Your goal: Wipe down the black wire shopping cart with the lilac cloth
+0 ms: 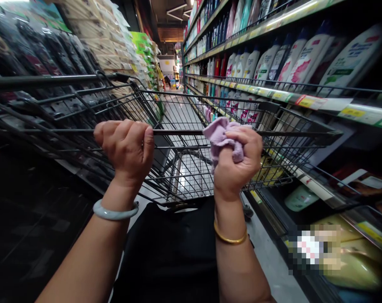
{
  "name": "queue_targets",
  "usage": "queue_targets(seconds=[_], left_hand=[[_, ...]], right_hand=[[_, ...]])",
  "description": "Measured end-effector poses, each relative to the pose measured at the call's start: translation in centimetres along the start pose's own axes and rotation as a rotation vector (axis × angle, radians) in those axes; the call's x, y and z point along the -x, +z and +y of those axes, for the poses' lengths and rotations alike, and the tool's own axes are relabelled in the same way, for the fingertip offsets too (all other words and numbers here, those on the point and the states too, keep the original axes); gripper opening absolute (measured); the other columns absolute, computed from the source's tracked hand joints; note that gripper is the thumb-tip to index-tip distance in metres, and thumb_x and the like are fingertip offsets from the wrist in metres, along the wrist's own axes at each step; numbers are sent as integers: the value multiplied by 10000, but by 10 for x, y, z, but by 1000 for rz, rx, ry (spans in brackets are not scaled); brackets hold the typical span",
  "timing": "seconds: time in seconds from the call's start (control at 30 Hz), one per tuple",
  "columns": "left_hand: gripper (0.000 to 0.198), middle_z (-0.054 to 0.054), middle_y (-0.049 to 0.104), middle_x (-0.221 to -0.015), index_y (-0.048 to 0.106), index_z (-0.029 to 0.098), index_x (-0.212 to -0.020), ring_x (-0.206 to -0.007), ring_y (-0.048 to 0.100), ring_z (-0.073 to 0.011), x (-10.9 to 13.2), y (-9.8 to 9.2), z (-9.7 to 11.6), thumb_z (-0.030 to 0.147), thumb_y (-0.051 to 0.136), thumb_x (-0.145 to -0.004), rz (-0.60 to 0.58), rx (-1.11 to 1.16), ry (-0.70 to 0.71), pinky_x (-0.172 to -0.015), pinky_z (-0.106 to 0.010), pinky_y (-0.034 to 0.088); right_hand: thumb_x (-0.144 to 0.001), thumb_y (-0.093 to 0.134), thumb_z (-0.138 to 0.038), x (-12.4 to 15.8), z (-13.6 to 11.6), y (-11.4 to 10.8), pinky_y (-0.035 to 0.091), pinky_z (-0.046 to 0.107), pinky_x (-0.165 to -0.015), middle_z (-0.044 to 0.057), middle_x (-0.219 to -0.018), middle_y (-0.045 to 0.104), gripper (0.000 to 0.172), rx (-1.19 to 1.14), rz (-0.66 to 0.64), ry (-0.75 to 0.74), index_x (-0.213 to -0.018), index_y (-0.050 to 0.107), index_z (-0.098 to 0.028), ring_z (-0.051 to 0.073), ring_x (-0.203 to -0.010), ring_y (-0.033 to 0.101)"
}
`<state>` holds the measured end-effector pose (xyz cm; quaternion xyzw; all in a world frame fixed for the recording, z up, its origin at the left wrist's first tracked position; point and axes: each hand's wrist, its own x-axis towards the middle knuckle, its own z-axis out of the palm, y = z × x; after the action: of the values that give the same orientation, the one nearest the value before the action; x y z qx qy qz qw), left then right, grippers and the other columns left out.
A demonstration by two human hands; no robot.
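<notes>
Both my hands are at the handlebar of a black wire shopping cart [178, 132]. My left hand [128, 143] is wrapped round the bar on the left, thumb on the inner side; a pale jade-like bangle sits on that wrist. My right hand [241, 151] is closed round a crumpled light purple cloth [221, 130], which lies against the bar on the right. Whether the fingers also grip the bar is hidden by the cloth. A thin gold bracelet circles the right wrist. Through the wires of the basket the floor shows.
Along the right run shelves with shampoo bottles [307, 54] and price tags [311, 102], close to the cart's side. Stacked packaged goods [93, 33] and hanging dark packages [36, 46] line the left. A tiled aisle floor [176, 109] stretches ahead. Part of the lower right is pixelated.
</notes>
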<state>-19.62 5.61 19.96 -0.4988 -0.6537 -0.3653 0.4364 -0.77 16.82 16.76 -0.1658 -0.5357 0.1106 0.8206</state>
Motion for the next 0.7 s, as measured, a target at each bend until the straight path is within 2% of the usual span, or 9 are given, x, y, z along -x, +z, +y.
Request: queue_targets(seconds=[0.17, 0.23, 0.33, 0.4, 0.47, 0.6, 0.7], left_hand=[[289, -72, 675, -866, 659, 287, -877, -1079, 606, -302, 0, 1, -1, 464, 471, -1007, 21, -61, 35, -1039, -583, 354], [283, -72, 676, -868, 660, 290, -884, -1091, 605, -306, 0, 1, -1, 464, 472, -1004, 14, -53, 26, -1054, -582, 343], [285, -69, 680, -875, 666, 298, -890, -1104, 603, -308, 0, 0, 0, 470, 468, -1003, -1, -33, 12, -1075, -584, 324], [287, -67, 684, -879, 667, 301, -887, -1104, 604, -307, -1, 0, 1, 472, 467, -1003, 2, -35, 6, -1071, -582, 329], [284, -67, 687, -874, 665, 304, -878, -1094, 609, -303, -1, 0, 1, 470, 470, -1001, 8, -49, 4, -1056, -579, 343], [274, -64, 679, -854, 651, 312, -856, -1097, 609, -302, -1, -1, -1, 472, 479, -996, 5, -64, 6, -1049, -574, 354], [264, -69, 660, -838, 649, 315, -858, -1091, 602, -308, -1, -3, 0, 472, 484, -991, -10, -47, 5, -1049, -579, 345]], right_hand=[[-883, 607, -124, 11, -15, 8, 519, 465, -1063, -16, -1016, 744, 178, 13, -240, -58, -926, 696, -272, 191, -1047, 702], [-881, 606, -121, 8, -12, 4, 521, 464, -1053, -15, -1024, 740, 185, 9, -221, -54, -934, 699, -272, 197, -1065, 701], [-868, 581, -90, -1, -1, -3, 522, 484, -1040, -1, -1028, 707, 213, 8, -62, -3, -935, 695, -257, 215, -1082, 694], [-858, 579, -82, -3, 2, -4, 515, 494, -1042, 2, -1014, 702, 212, 12, -20, -13, -925, 689, -251, 216, -1065, 695], [-857, 592, -93, 1, -3, 1, 513, 491, -1033, -1, -994, 717, 190, 44, -52, -48, -909, 683, -251, 210, -1034, 700], [-876, 596, -122, 13, -17, 11, 526, 451, -1012, -8, -996, 745, 173, 76, -209, -76, -920, 683, -265, 192, -1024, 711], [-879, 604, -117, 9, -14, 6, 521, 459, -1035, -16, -1018, 738, 191, 31, -178, -75, -944, 690, -275, 193, -1050, 706]])
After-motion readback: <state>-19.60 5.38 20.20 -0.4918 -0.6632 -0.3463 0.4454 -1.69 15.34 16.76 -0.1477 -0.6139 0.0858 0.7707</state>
